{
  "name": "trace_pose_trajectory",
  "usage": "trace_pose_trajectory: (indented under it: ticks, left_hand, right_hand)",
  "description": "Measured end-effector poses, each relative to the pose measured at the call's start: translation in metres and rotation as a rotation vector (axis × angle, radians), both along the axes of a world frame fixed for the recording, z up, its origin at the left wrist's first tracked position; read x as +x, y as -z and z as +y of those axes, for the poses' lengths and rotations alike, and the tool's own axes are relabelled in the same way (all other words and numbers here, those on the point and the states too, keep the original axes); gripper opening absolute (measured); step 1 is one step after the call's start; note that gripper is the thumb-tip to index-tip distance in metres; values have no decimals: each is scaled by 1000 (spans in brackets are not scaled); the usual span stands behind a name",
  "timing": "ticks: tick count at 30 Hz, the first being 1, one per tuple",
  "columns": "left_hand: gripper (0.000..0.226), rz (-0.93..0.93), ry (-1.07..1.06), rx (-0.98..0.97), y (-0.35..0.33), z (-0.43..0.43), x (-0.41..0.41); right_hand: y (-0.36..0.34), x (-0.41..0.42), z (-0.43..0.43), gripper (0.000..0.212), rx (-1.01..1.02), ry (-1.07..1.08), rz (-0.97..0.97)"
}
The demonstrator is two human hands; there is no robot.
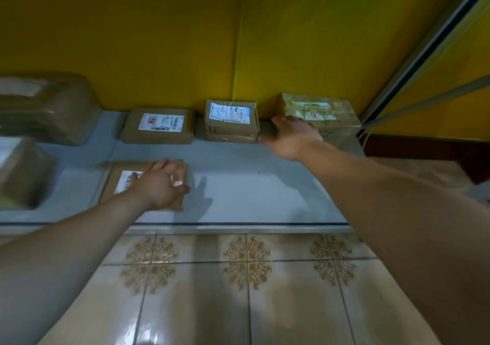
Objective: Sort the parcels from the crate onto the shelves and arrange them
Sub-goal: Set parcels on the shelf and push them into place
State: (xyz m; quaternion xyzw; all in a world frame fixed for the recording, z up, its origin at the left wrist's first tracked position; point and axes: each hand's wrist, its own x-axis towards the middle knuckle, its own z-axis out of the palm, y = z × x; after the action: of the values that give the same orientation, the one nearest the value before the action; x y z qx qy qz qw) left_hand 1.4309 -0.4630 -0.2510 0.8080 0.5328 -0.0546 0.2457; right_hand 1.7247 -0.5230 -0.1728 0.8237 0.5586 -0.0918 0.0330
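Left hand sits on the flat brown parcel near the shelf's front edge, fingers curled round its right end, long side running along that edge, white barcode label facing up. Right hand is spread open, fingers against the left side of the tape-wrapped parcel in the back right corner. Along the back edge lie a blue-trimmed-label parcel and a red-logo parcel; the print is too blurred to read.
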Motion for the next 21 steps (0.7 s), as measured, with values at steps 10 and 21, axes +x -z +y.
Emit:
trace_pose_trajectory:
  ticks: [10,21]
  left_hand:
    - [66,89,161,28,-260,-84,-92]
    - [71,148,-6,-26,-489,-217,-208]
  right_hand:
    - [-205,-146,-73,73,-206,-145,98]
    - [-416,-286,-147,72,-200,-487,138]
